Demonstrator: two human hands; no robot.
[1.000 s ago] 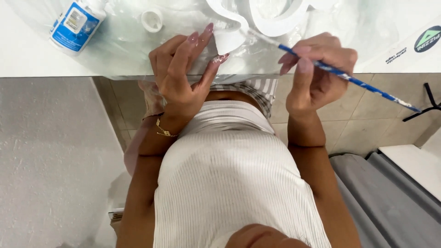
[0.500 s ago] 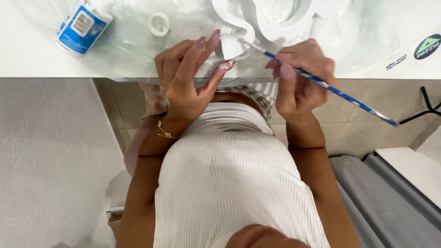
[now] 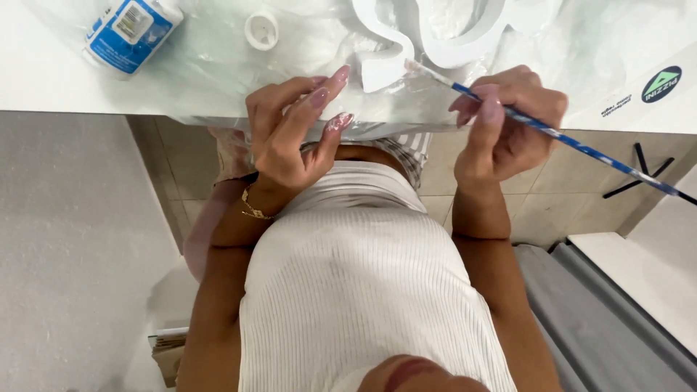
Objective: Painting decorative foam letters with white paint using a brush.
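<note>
My right hand [image 3: 508, 123] grips a blue paintbrush [image 3: 573, 141], and its white-tipped bristles touch the near end of a curved white shape [image 3: 406, 40] lying on clear plastic sheeting [image 3: 218, 65]. My left hand [image 3: 290, 131] hovers by the table's front edge, just left of that shape, fingers spread and holding nothing. A gold bracelet circles the left wrist.
A white bottle with a blue label [image 3: 131, 29] lies at the back left, and its small white cap [image 3: 261, 29] sits beside it. The white table [image 3: 43, 80] ends just in front of me. A grey cushion [image 3: 602, 319] lies on the floor at the right.
My right hand has brought the brush leftward, so the tip now meets the white shape. The left hand has stayed close to the table's edge. The view has shifted slightly.
</note>
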